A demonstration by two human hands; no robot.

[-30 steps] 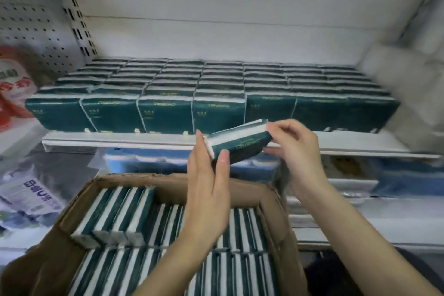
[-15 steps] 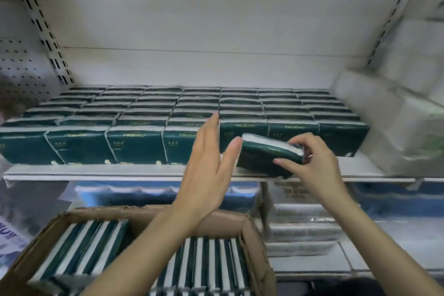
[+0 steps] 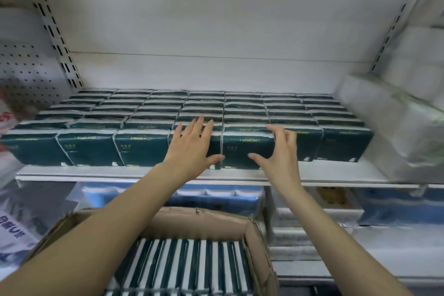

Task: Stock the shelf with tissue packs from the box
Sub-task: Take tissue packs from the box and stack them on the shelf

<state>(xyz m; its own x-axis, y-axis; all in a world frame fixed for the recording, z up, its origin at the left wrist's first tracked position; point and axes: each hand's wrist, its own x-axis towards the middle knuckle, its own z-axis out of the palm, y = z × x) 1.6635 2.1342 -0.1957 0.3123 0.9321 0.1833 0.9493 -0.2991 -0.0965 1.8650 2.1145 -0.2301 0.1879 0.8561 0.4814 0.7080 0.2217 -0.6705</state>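
Two hands are up at the shelf [image 3: 336, 173], both on its front row of dark green packs [image 3: 91, 149]. My left hand [image 3: 192, 144] lies flat and wide, fingers straight and spread, on the pack just left of centre frame. My right hand [image 3: 278, 151] holds the tissue pack [image 3: 245, 149] at centre frame: fingers hooked over its top edge, thumb on its front face. That tissue pack stands on its edge in the row, broad face towards me, long axis running left to right along the shelf front, lettering upside down. At bottom centre, the cardboard box [image 3: 254, 242] holds more packs [image 3: 187, 267] standing on edge.
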